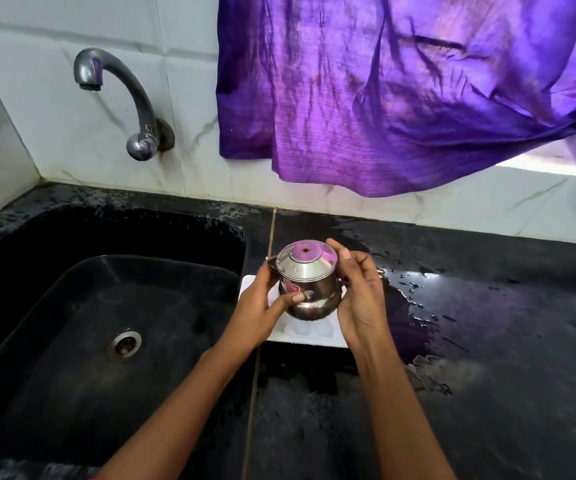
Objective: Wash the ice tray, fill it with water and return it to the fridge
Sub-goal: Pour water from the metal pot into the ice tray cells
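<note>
Over on the black counter (487, 306), just right of the sink (72, 271), the white ice tray (309, 339) was lying flat with its cups facing up, and a lidded steel pot (309, 289) was held right above it. Both hands were clamped on that pot: the left hand (262, 306) wrapped the body with its thumb across the front, and the right hand (359, 299) curled round the other side with fingertips up by the lid (305, 256). My read is this was the filling step, using the pot rather than the tap (120, 88), which sat well off to the far left. To do it well I'd tip slowly, keep the lid pinned so it doesn't drop off, and work cup by cup so nothing floods over the rim. There was already a puddle (414, 306) on the counter to the right, so things were slippery. As for the tray, the hands and pot hid most of it. Its near edge showed a row of cups, and it looked square to the counter edge, long axis probably running near to far, but I couldn't say for sure.
</note>
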A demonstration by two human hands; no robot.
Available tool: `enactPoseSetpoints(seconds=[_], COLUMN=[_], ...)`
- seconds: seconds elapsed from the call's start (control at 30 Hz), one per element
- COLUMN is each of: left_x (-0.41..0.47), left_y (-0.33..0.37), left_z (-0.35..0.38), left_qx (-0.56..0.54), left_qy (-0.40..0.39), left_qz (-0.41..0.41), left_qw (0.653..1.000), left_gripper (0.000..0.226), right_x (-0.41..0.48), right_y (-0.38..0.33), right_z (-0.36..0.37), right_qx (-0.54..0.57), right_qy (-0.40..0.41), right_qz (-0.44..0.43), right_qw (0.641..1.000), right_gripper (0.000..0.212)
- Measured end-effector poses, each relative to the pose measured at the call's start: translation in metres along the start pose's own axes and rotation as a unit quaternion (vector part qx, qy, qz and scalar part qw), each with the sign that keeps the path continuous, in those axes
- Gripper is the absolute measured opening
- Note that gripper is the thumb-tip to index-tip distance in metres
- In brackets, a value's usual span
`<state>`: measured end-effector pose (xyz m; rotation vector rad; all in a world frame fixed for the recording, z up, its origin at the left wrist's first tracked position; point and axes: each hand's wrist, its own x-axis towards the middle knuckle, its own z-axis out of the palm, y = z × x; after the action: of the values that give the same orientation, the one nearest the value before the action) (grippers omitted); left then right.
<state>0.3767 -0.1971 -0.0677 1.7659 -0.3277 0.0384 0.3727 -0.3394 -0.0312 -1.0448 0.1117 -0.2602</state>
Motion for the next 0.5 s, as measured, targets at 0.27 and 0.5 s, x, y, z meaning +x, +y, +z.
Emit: enactPoseSetpoints(seconds=[0.27,0.5], left_x=[0.034,0.073], left_y=[-0.003,-0.01], left_z=[0.002,0.009], left_qx=[0.033,0.033], left_qy=[0.028,0.017], left_qz=[0.02,-0.008], left_qw=[0.999,0.999], left_gripper=[0.059,0.061], right_x=[0.024,0.061], right_y=[0.005,0.012], right_z=[-0.006,-0.014], right_qx=[-0.169,-0.204], right_qy=[0.086,0.103], right_qz=[-0.045,-0.055], right_qw=[0.981,0.972], right_gripper=[0.006,0.004])
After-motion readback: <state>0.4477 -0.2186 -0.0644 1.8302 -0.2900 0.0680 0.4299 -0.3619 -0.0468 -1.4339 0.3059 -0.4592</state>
